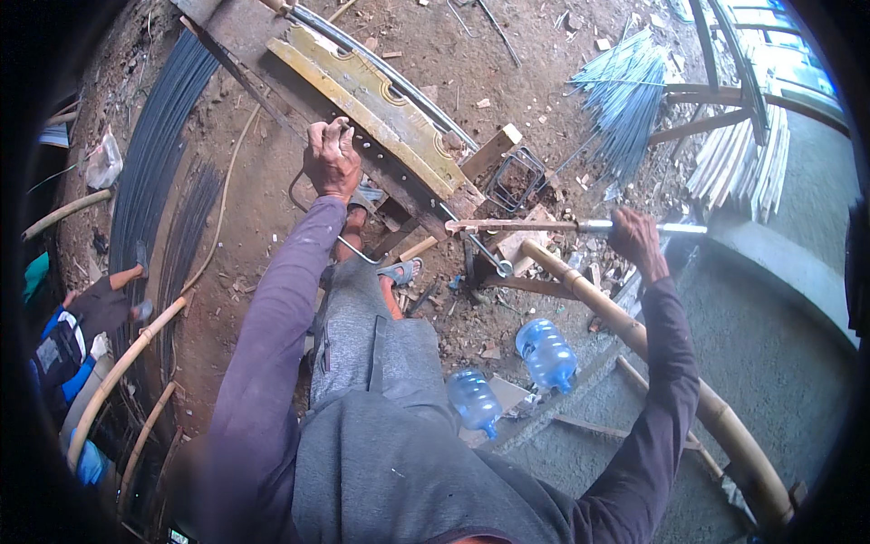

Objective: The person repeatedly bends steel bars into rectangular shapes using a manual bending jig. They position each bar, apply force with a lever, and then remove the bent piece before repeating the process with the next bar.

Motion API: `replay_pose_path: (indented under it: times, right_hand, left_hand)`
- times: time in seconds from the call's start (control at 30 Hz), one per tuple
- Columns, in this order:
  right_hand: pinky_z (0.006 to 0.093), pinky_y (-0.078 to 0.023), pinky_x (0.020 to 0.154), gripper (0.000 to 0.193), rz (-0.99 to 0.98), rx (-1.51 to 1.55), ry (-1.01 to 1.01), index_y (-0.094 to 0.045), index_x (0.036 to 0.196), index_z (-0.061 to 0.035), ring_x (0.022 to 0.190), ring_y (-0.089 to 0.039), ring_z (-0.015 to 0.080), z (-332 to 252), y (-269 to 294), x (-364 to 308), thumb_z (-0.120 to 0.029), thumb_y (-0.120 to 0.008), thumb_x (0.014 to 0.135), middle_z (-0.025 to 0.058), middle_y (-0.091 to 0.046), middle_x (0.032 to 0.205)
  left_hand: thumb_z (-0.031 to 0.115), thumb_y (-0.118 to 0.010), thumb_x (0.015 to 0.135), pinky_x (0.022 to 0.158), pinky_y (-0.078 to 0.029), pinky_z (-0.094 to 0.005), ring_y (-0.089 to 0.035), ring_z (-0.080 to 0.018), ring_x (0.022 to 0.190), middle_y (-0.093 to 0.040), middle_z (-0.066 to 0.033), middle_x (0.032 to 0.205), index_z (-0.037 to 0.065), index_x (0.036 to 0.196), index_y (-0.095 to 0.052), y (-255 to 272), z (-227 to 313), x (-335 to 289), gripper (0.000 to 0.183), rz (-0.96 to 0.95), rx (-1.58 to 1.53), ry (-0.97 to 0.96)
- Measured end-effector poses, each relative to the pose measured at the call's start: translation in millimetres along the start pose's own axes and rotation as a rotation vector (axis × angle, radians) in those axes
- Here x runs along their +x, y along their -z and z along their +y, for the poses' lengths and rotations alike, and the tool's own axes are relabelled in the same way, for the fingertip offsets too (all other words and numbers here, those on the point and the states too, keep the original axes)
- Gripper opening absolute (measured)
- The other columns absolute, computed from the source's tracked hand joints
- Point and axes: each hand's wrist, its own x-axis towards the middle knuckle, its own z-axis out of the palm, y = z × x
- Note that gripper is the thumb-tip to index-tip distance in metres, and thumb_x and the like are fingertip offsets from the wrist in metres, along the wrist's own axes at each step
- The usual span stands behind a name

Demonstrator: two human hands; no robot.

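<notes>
Left hand [333,165] palm-down at the near edge of the workbench [237,41], arm stretched forward, wrist bent, fingers curled; a thin bent rod [361,255] runs out beneath it, but cannot tell if the fingers are closed on it. Right hand [636,240] out to the side, elbow bent, fist clamped round the lever [526,225]. Lever lies roughly level, right of the bench end: flat-looking rusty brown part on the left, shiny tubular metal past the fist. Bent rod: slim, grey, rounded loop near left wrist, straight run down over the legs. Bench top: rusty metal, row of holes, yellow worn plate [358,111] with scalloped edge. Smooth jointed bamboo pole [594,297] below the lever; two ribbed translucent blue jugs [548,355] nearby; rough brown soil [435,63], littered with chips; grey concrete [770,335] at right.
</notes>
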Motion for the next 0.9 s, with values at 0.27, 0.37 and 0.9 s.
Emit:
replay_pose_path:
  times: [0.27, 0.37, 0.9]
  right_hand:
    - [0.0448, -0.052, 0.059, 0.003, 0.018, -0.005, 0.156, -0.057, 0.077, -0.0074, 0.066, -0.065, 0.0324, 20, 7, 82, -0.006, -0.060, 0.078, 0.0097, -0.057, 0.070]
    - [0.0444, -0.052, 0.057, 0.005, 0.027, 0.004, 0.205, -0.056, 0.075, -0.0077, 0.065, -0.064, 0.0322, 29, 3, 99, -0.007, -0.061, 0.075, 0.0094, -0.056, 0.069]
    - [0.0434, -0.051, 0.059, 0.007, 0.083, 0.086, 0.195, -0.056, 0.075, -0.0075, 0.065, -0.063, 0.0318, 25, -35, 99, -0.003, -0.061, 0.075, 0.0095, -0.056, 0.066]
  left_hand:
    - [0.015, -0.070, 0.088, 0.068, -0.047, -0.0483, -0.061, -0.0333, 0.084, -0.056, -0.0065, 0.101, 0.022, 0.106, -0.064, -15, 6, -3, 0.021, 0.127, 0.063, 0.033]
    - [0.012, -0.073, 0.085, 0.066, -0.046, -0.0480, -0.060, -0.0330, 0.082, -0.055, -0.0060, 0.098, 0.022, 0.104, -0.062, -14, 8, -2, 0.024, 0.148, 0.113, 0.017]
    - [0.013, -0.071, 0.087, 0.071, -0.048, -0.0446, -0.061, -0.0300, 0.088, -0.055, -0.0054, 0.102, 0.021, 0.102, -0.063, -20, 6, -6, 0.019, 0.152, 0.106, 0.041]
